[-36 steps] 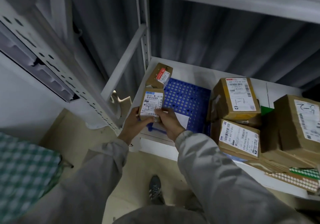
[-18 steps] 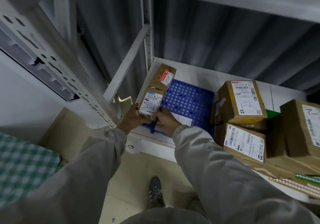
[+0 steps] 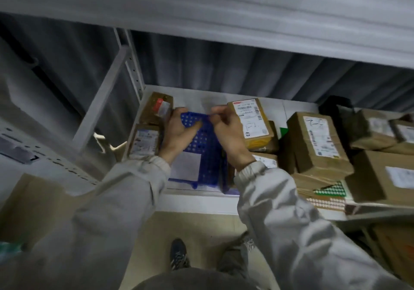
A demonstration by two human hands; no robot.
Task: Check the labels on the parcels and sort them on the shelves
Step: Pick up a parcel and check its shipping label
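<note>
Both hands gripped the blue tray: left [image 3: 179,130], right [image 3: 226,130]; yanking risked toppling the box [image 3: 251,121] at three o'clock.

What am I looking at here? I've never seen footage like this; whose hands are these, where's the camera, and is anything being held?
No machine here: a person wears one camera on the head, looking down at their own hands. The left hand and right hand both reach onto a white shelf, fingers curled at the far edge of a blue perforated tray; the blur hides how firmly they grip it. No parcel is held. A small labelled parcel stands left of the tray, another small parcel behind it. More brown labelled boxes are piled to the right.
</note>
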